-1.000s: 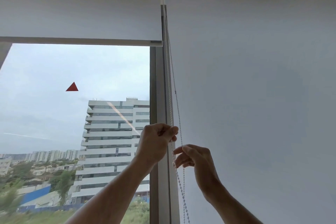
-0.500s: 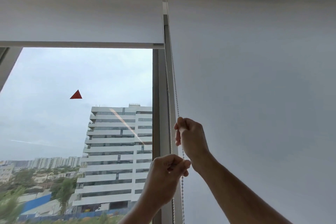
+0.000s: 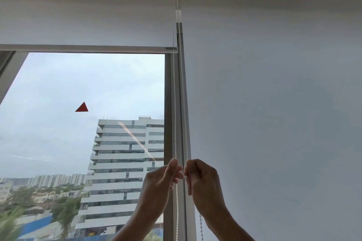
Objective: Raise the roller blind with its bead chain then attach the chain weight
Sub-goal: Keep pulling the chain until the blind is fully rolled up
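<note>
Both hands, left (image 3: 156, 186) and right (image 3: 203, 180), now pinch the chain (image 3: 175, 123) level at 6 o'clock; blind (image 3: 88, 15) mostly raised.

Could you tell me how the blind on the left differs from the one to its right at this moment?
The left blind is raised, its bottom bar high over clear glass; the right blind hangs down past the bottom of the picture. The left blind is in front of a view of buildings; the right blind covers everything behind it. Both are plain pale fabric.

red triangle (image 3: 81, 107) on glass | white building (image 3: 125, 162) beyond (perhaps offices) | grey sky (image 3: 68, 80)
</note>
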Available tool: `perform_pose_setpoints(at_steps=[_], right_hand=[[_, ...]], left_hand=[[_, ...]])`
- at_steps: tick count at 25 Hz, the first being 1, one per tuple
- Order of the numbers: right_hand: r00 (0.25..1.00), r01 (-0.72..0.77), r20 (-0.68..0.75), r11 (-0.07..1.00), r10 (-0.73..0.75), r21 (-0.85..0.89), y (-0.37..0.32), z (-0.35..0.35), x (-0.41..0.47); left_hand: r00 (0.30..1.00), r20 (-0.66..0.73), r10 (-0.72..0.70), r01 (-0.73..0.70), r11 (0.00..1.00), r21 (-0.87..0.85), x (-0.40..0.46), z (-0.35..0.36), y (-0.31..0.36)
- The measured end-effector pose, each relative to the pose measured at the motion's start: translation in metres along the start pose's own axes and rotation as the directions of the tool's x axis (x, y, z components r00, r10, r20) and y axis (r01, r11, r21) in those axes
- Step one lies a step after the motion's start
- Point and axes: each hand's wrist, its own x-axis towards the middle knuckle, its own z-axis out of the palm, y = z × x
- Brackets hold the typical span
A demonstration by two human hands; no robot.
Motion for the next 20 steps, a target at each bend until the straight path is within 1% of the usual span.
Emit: perform_pose_setpoints(at_steps=[2,4,8,11,13,14,16,18,20], right_hand=[[1.000,-0.006,0.023,1.000,0.006,0.014,0.006,0.004,-0.011],[0.999,-0.029,0.040,0.999,0.028,0.039,0.011,0.007,-0.020],[0.995,-0.082,0.068,0.992,0.075,0.101,0.018,0.008,-0.029],[0.987,-0.067,0.157,0.989,0.046,0.132,0.019,0.001,-0.029],[0.975,-0.091,0.220,0.971,0.042,0.219,0.016,-0.007,-0.026],[0.977,-0.110,0.203,0.961,0.058,0.254,0.016,-0.010,-0.023],[0.992,-0.127,0.059,0.952,0.115,0.279,0.014,-0.011,-0.013],[0.982,-0.124,-0.115,0.976,0.146,0.180,0.009,-0.007,0.001],[0.969,-0.111,-0.216,0.992,0.121,0.054,-0.002,-0.004,0.018]], left_hand=[[1.000,-0.025,0.008,-0.007,1.000,0.014,0.010,0.003,0.014],[1.000,-0.019,0.023,-0.023,0.998,0.050,0.020,0.008,0.029],[1.000,-0.017,-0.005,0.006,0.998,0.065,0.032,0.015,0.042],[1.000,-0.026,-0.013,0.015,0.997,0.070,0.028,0.014,0.037],[0.999,-0.031,0.019,-0.016,0.995,0.095,0.022,0.012,0.034],[0.999,-0.034,0.031,-0.028,0.994,0.105,0.018,0.011,0.031],[0.998,-0.031,0.047,-0.044,0.995,0.091,0.011,0.012,0.026],[0.998,-0.012,0.056,-0.055,0.995,0.078,0.003,0.014,0.020],[0.998,0.016,0.067,-0.069,0.993,0.094,-0.002,0.016,0.014]])
